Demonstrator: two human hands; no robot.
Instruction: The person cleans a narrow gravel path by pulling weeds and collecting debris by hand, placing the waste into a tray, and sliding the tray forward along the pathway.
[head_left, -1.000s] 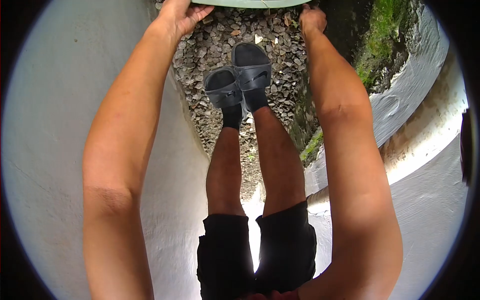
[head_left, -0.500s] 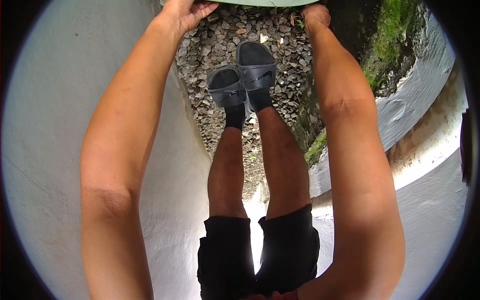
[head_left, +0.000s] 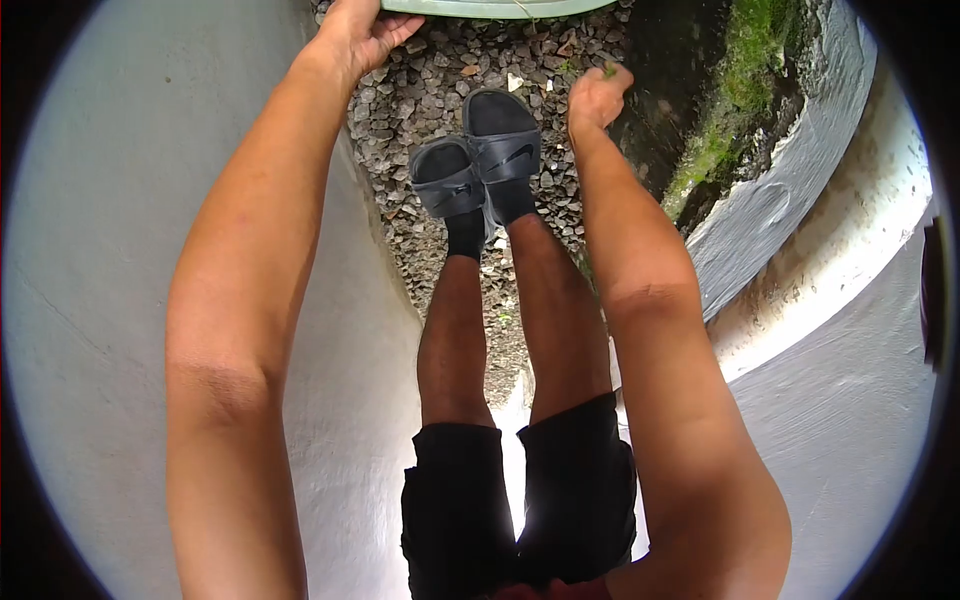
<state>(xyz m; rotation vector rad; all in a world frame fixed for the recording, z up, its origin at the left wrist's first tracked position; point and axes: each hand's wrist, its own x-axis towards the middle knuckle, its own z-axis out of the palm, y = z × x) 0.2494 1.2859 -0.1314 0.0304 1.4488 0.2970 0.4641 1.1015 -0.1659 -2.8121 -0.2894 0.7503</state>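
At the top edge, a pale green basin-like thing with a curved rim [head_left: 500, 9] shows only its near edge; the rest is out of frame. My left hand [head_left: 362, 38] is at its left end, fingers under the rim, gripping it. Below and right of the rim, my right hand [head_left: 597, 97] is closed over the gravel, apart from the basin. A small bit of green plant [head_left: 609, 70] pokes out between its fingertips. One thin stem [head_left: 524, 10] hangs over the rim.
Grey gravel [head_left: 440, 70] covers the narrow ground under my feet in black slides [head_left: 505, 150]. A white wall [head_left: 240, 90] rises on the left. On the right are a dark strip, green moss [head_left: 755, 60] and a curved white-grey ledge [head_left: 800, 190].
My right hand has left the rim and come down and left, now with a bit of green plant in its fingers. The basin's rim has tilted slightly; my left hand stays on it.
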